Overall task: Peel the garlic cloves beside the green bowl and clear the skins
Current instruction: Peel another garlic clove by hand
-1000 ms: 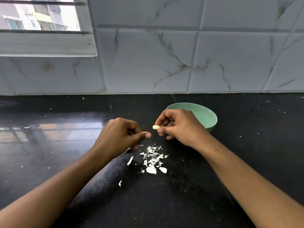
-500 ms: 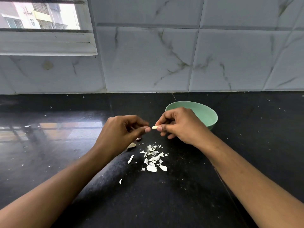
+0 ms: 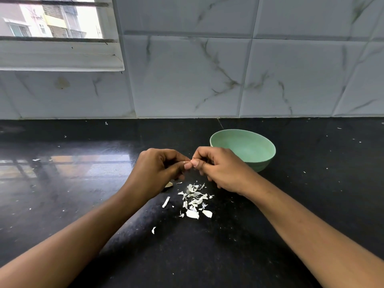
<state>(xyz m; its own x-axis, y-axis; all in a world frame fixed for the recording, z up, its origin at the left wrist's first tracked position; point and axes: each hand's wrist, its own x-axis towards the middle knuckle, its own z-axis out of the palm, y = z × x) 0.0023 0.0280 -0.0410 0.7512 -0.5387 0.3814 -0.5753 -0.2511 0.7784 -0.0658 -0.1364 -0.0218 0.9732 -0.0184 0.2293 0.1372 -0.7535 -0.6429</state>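
My left hand (image 3: 158, 169) and my right hand (image 3: 218, 167) meet fingertip to fingertip above the black counter, just left of the green bowl (image 3: 259, 163). Between them they pinch a small garlic clove (image 3: 185, 162); only a pale sliver of it shows, the rest is hidden by the fingers. A heap of white garlic skins (image 3: 195, 199) lies on the counter right below the hands. One more pale piece (image 3: 168, 185) peeks out from under my left hand.
The black counter (image 3: 83, 183) runs back to a marble-tiled wall (image 3: 207, 80). A window (image 3: 52, 17) sits at the upper left. Stray skin flakes (image 3: 153, 230) lie nearer to me, and small specks dot the counter.
My hands have closed the gap between them. The left thumb and finger now pinch the clove that the right hand alone held a second ago, and the clove is almost hidden.
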